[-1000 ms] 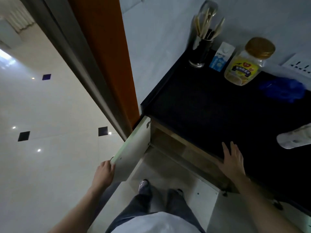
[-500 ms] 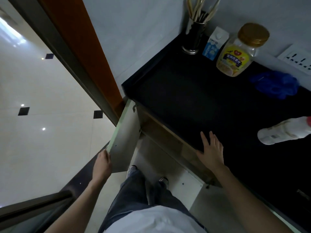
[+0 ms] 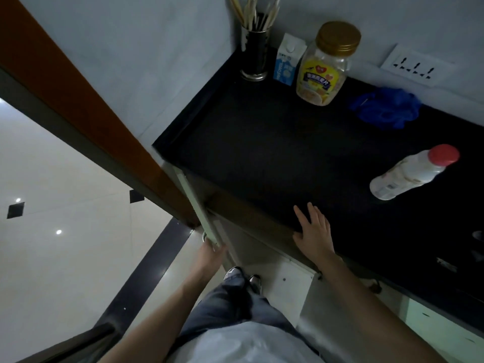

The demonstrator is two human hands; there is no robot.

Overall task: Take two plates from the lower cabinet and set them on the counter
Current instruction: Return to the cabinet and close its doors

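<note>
View from a head camera, looking down at a person's arms, their jeans and their shoes (image 3: pixel 242 277) on a pale tiled floor. The left hand (image 3: pixel 210 254) grips the lower corner of a pale green cabinet door (image 3: pixel 197 205), fingers curled round its edge. The door is seen edge-on, swung out from under the counter and lying close beside an orange-brown door frame (image 3: pixel 78 100). The right hand (image 3: pixel 313 233) lies flat on the front edge of the black counter (image 3: pixel 262 153), palm down, fingers straight and slightly spread, holding nothing. The inside of the lower cabinet is hidden beneath the counter, so the plates cannot be seen.

Along the back wall, from left to right, stand a dark utensil holder (image 3: pixel 254 58) filled with chopsticks, a small blue and white carton (image 3: pixel 286 62) just beside it, and a clear jar (image 3: pixel 324 72) with a gold lid and a yellow label. Further right, a crumpled blue glove or cloth (image 3: pixel 385 108) lies below a white wall socket (image 3: pixel 416 66). A white bottle (image 3: pixel 408 176) with a red cap lies on its side, well apart from the right hand
</note>
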